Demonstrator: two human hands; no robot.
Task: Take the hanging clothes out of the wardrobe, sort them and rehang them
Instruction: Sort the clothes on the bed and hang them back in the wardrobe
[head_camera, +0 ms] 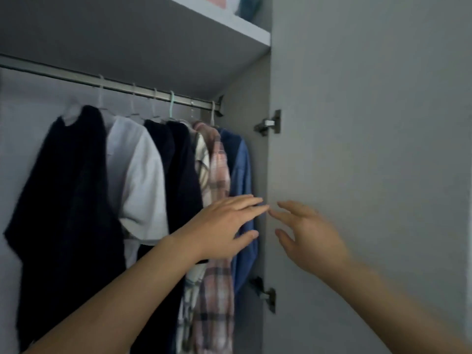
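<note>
Both hands reach toward the right end of the row of clothes. Left hand [224,226] is spread flat with straight fingers, and it holds nothing. It sits in front of the pink plaid shirt [217,175] and the blue shirt [242,169], but I cannot tell if it touches the cloth. Right hand [306,236] is open too, with loose, bent fingers and nothing in them. It is in front of the edge of the open wardrobe door [370,149]. The fingertips of the two hands almost meet.

I think the hands are open like this so they can take the blue shirt first. It hangs last in the row, next to the side wall, so it is the easiest one to lift off.

All the clothes hang on the metal rail [115,84]. From the left there is a dark top [69,187], a white shirt [138,175], another dark top [178,175], a pale checked shirt [201,162] that is mostly hidden, then the pink plaid shirt and the blue shirt. Most hangers are pale, and one green hanger [172,103] shows. The clothes are pushed close together, so the hooks sit near each other on the rail.

None of the clothes have come out yet, so the job looks like it is just starting.

Above the rail is a shelf [229,24] with some things on it, too blurry to name. Two metal hinges [269,122] join the door to the wardrobe.
</note>
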